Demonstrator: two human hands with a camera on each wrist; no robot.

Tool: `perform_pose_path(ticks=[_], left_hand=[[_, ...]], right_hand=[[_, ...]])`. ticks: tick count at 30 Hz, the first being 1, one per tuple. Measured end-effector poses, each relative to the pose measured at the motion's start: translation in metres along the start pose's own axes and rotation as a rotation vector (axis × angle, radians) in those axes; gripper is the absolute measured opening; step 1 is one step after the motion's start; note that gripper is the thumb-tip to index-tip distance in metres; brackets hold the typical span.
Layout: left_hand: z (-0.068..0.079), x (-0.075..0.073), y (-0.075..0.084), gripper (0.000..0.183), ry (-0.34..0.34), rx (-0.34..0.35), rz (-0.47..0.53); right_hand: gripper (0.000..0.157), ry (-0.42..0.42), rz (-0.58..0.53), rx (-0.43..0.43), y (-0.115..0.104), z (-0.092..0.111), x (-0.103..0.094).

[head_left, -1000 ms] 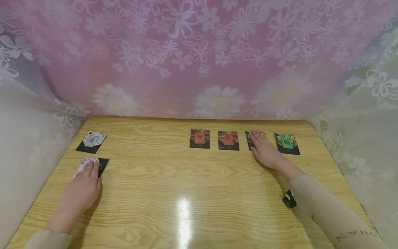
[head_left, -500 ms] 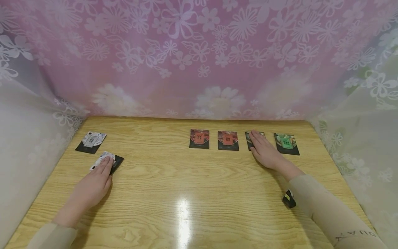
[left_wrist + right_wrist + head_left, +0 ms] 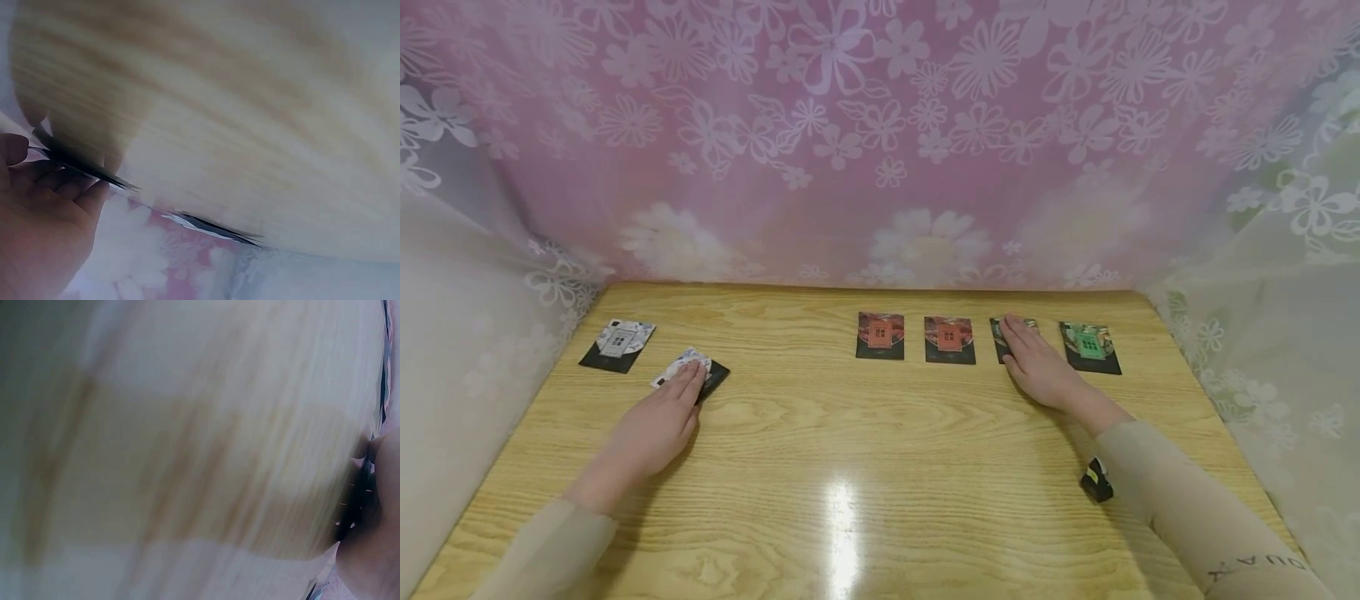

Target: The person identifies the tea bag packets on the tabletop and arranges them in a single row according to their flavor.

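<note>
My left hand lies with straight fingers on a flat black-and-white packet at the left of the table, its corners showing around the fingertips. In the left wrist view that packet appears edge-on under the fingers. A matching black-and-white packet lies just beyond, to the left. My right hand rests flat, fingers extended, over a green-and-black packet, covering most of it. To its right lies another green-and-black packet. Two red-and-black packets lie in the same row to its left.
A wood-grain table holds everything. A small black object with a yellow mark sits beside my right sleeve. A pink floral curtain hangs along the far edge, with pale flowered cloth at both sides.
My left hand has slid the black-and-white packet rightward and slightly away across the table, turning it a little. My right hand has stayed in place on the green-and-black packet.
</note>
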State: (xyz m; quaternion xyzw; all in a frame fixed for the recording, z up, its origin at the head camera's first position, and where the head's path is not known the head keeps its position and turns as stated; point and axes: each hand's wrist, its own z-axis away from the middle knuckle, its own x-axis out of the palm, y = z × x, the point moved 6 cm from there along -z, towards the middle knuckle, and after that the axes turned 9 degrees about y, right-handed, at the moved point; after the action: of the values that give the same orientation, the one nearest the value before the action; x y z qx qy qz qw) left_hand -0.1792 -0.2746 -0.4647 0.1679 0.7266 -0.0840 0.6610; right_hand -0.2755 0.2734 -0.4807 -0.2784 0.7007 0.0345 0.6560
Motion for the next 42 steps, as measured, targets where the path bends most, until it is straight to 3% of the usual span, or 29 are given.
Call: perform_pose_path(ticks=[9,23,35,42], left_hand=[[-0.03,0.007,0.014,0.063,-0.034,0.053,0.041],[-0.08,0.015,0.046,0.057,0.013,0.184,0.034],[-0.107,0.016,0.068,0.055,0.01,0.252,0.013],[-0.118,0.017,0.083,0.052,-0.078,0.236,0.024]], right_hand=[[0.064,0.006,0.014,0.012,-0.005,0.0,-0.003],[0.064,-0.033,0.046,0.05,-0.006,-0.002,-0.004],[0.063,-0.057,0.044,0.063,-0.008,-0.001,-0.004],[0.063,-0.051,0.037,0.058,-0.01,-0.002,-0.005]])
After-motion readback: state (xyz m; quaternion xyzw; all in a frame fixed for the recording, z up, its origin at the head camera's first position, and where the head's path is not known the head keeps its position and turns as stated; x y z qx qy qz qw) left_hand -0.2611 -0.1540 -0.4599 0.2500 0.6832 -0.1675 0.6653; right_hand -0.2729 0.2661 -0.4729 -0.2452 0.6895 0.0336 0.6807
